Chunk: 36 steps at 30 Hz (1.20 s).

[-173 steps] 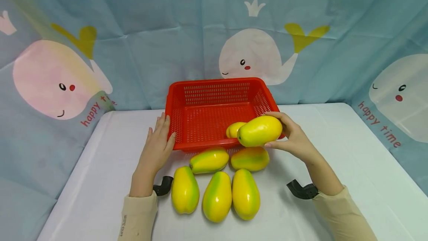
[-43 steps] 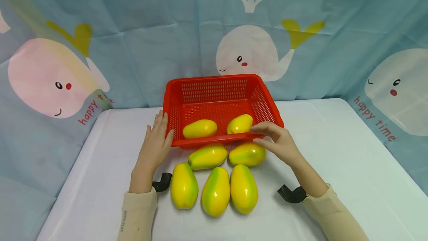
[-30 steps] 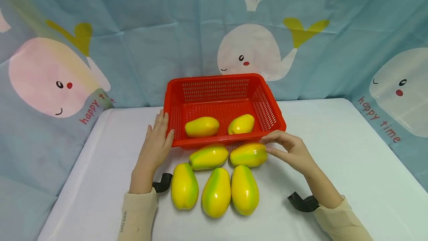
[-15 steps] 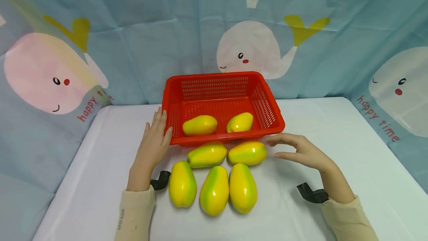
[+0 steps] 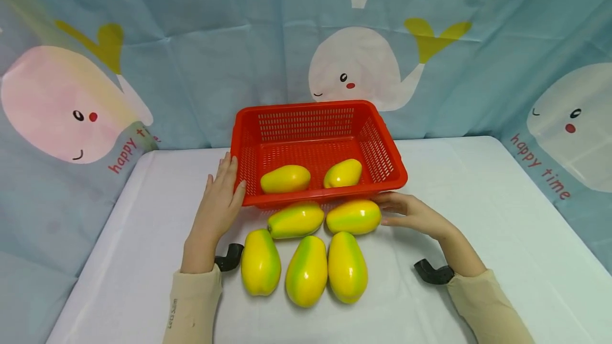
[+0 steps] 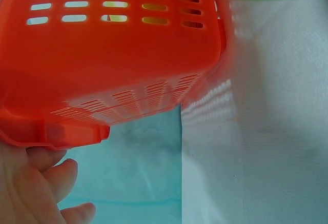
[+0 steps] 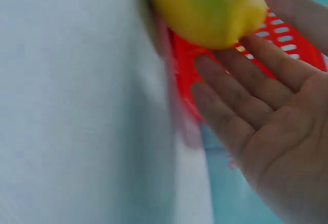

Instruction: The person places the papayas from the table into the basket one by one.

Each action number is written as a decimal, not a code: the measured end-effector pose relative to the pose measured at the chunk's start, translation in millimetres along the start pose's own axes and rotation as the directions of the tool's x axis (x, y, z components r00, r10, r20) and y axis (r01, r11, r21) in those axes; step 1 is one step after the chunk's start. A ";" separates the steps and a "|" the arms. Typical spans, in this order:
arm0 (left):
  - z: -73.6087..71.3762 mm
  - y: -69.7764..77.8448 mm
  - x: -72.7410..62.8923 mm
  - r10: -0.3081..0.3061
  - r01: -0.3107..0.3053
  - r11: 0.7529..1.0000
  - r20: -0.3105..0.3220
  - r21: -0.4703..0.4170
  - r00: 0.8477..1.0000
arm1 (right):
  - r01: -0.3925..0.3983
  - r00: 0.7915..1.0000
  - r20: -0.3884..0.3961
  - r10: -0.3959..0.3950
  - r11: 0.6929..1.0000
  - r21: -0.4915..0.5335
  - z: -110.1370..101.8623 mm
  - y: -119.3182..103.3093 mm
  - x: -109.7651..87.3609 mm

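Observation:
Two yellow papayas, a left one [image 5: 285, 179] and a right one [image 5: 342, 173], lie inside the red plastic basket [image 5: 306, 195] near its front wall. My left hand [image 5: 217, 203] rests against the basket's left rim, and the left wrist view shows its fingers [image 6: 60, 175] under that rim. At the right end of the front right papaya [image 5: 354, 217] is my right hand [image 5: 413, 214], fingers extended and apart from the thumb. Its fingertips are beside or just touching the fruit; which one I cannot tell. In the right wrist view the palm [image 7: 287, 142] holds nothing.
Another papaya [image 5: 296, 220] lies left of that one, along the basket's front. Three more papayas, left [image 5: 261, 263], middle [image 5: 307, 272] and right [image 5: 347, 267], form a row nearer me. A blue whale-print curtain [image 5: 201, 84] hangs behind the white table [image 5: 119, 259].
The papaya that my right hand held earlier is now in the basket. That hand let go, drew back to the right, then moved left to the front right papaya. The left hand stays put.

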<state>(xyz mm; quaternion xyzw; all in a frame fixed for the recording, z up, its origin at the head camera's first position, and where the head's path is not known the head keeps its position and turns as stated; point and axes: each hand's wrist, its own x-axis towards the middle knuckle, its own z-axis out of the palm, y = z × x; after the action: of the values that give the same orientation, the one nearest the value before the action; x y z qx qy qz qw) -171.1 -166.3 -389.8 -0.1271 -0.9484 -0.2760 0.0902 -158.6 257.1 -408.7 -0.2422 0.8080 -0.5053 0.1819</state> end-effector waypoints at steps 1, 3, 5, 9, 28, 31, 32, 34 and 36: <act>0.0 0.3 0.3 0.001 -0.001 1.000 0.000 0.000 1.000 | -0.014 1.000 -0.003 0.014 0.999 0.030 1.7 2.2 1.3; -0.2 1.0 0.8 0.002 -0.002 1.000 0.002 -0.002 1.000 | -0.046 0.999 -0.011 0.047 0.996 0.074 5.1 5.8 3.7; -0.4 1.4 1.2 0.003 -0.003 1.000 -0.001 -0.001 1.000 | -0.074 0.997 -0.022 0.076 0.993 0.095 8.2 8.1 5.8; -0.6 1.6 1.3 0.004 -0.004 1.000 -0.003 0.004 1.000 | -0.089 0.995 -0.028 0.092 0.990 0.106 13.1 9.1 8.4; 0.2 0.3 1.5 0.004 -0.004 1.000 -0.012 0.001 1.000 | -0.074 0.994 -0.070 0.082 0.991 0.110 24.0 8.4 14.6; 0.1 0.5 1.2 0.001 -0.001 1.000 -0.012 0.000 1.000 | -0.087 0.991 -0.094 0.096 0.991 0.097 24.7 8.6 14.8; 0.1 0.5 1.2 0.001 -0.001 1.000 -0.011 0.001 1.000 | -0.091 0.990 -0.100 0.100 0.991 0.094 25.0 8.8 14.8; 0.2 0.8 1.3 -0.002 0.002 1.000 -0.012 0.002 1.000 | -0.099 0.988 -0.107 0.109 0.991 0.094 25.0 8.7 14.4; 0.3 1.1 1.4 -0.004 0.004 1.000 -0.010 0.002 1.000 | -0.101 0.988 -0.109 0.112 0.990 0.097 24.9 8.8 14.1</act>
<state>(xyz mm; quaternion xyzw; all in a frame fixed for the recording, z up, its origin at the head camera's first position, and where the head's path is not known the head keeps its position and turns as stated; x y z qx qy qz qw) -172.1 -164.9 -389.1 -0.1236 -0.9485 -0.2759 0.0947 -158.6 234.1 -428.0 -0.1607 0.8051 -0.5442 0.1728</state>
